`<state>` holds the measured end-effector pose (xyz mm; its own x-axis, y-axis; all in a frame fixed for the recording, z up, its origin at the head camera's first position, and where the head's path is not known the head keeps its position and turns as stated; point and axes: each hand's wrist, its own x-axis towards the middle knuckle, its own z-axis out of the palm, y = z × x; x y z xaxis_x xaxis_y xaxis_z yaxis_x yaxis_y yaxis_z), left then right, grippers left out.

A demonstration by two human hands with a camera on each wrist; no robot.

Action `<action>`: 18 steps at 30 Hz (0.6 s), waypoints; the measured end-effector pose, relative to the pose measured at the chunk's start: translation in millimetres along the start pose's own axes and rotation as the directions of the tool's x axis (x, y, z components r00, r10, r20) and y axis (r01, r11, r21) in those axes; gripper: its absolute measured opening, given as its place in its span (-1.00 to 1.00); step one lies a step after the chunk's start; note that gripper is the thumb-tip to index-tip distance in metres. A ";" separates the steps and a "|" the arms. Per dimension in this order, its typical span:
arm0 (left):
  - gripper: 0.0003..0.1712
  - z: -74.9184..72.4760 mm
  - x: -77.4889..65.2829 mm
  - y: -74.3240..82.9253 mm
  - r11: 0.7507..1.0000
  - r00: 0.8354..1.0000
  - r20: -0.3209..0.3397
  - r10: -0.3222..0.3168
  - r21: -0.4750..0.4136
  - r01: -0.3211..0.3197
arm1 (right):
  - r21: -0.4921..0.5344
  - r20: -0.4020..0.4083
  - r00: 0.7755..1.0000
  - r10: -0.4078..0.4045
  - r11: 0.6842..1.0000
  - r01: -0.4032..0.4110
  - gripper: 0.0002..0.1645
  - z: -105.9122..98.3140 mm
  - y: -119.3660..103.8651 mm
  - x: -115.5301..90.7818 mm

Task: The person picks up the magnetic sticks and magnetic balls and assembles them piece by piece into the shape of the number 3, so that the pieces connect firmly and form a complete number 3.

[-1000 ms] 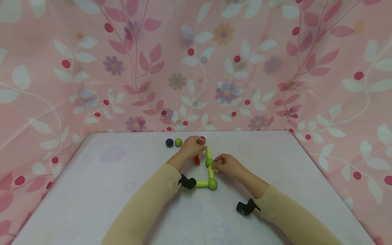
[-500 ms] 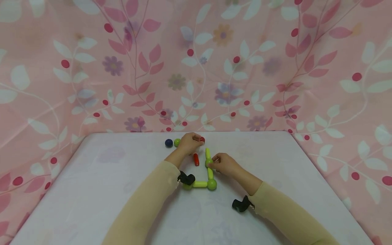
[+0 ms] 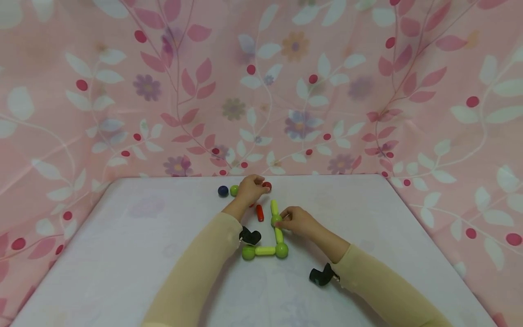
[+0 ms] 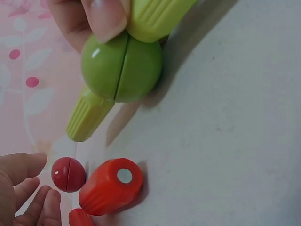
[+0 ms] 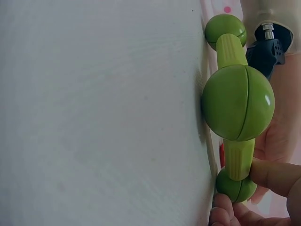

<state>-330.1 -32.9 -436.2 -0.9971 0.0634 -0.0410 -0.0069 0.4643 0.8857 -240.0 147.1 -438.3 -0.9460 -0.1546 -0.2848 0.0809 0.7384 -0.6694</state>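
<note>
My right hand (image 3: 300,221) pinches a green ball (image 3: 276,220) between thumb and fingers. That ball belongs to an L-shaped chain of green balls and ribbed yellow-green rods; a free-ended rod (image 3: 274,207) points away from me. The chain turns at a corner ball (image 3: 281,250) and ends in another green ball (image 3: 248,253). My left hand (image 3: 250,190) reaches to a red ball (image 3: 267,186). The left wrist view shows its fingers spread, with the red ball (image 4: 68,174) just beyond the fingertips. Close by lies a red rod (image 4: 113,186) with a silvery disc on its end.
A dark blue ball (image 3: 223,191) and a loose green ball (image 3: 234,190) sit left of my left hand. A second red piece (image 4: 81,218) lies beside the red rod, mostly hidden in the head view. Behind the white-covered table (image 3: 122,227) hangs a pink floral cloth (image 3: 229,81).
My right hand has moved from beside the chain to grip its upper green ball. My left hand has shifted slightly back and left, uncovering the red ball and the red rod.
</note>
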 end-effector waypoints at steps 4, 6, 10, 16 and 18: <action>-0.42 0.2 2.6 -0.2 1.000 1.000 -0.010 0.002 0.027 -0.002 | -0.009 -0.004 1.000 -0.010 1.000 0.010 -0.57 -0.5 -0.6 -0.9; -0.41 0.4 4.2 -0.9 0.999 1.000 -0.007 0.003 0.042 -0.003 | -0.012 -0.006 1.000 -0.011 1.000 0.011 -0.57 -0.7 -1.1 -1.3; -0.41 2.6 8.7 -5.5 0.997 1.000 0.021 -0.006 0.072 0.005 | -0.005 -0.003 1.000 -0.010 1.000 0.010 -0.58 -1.2 -1.7 -1.6; -0.48 8.8 13.3 -12.1 0.996 0.999 0.044 -0.010 0.086 0.006 | -0.005 -0.005 1.000 -0.029 1.000 0.029 -0.58 -1.7 -1.4 -3.0; -0.50 10.9 12.5 -12.9 0.996 0.999 0.042 -0.003 0.089 -0.001 | -0.007 -0.007 1.000 -0.026 1.000 0.026 -0.58 -1.3 -0.6 -3.2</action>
<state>-341.7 -28.5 -453.2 -0.9931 0.0993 -0.0630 0.0007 0.5408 0.8411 -237.4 148.1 -436.1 -0.9499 -0.1690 -0.2628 0.0542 0.7391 -0.6714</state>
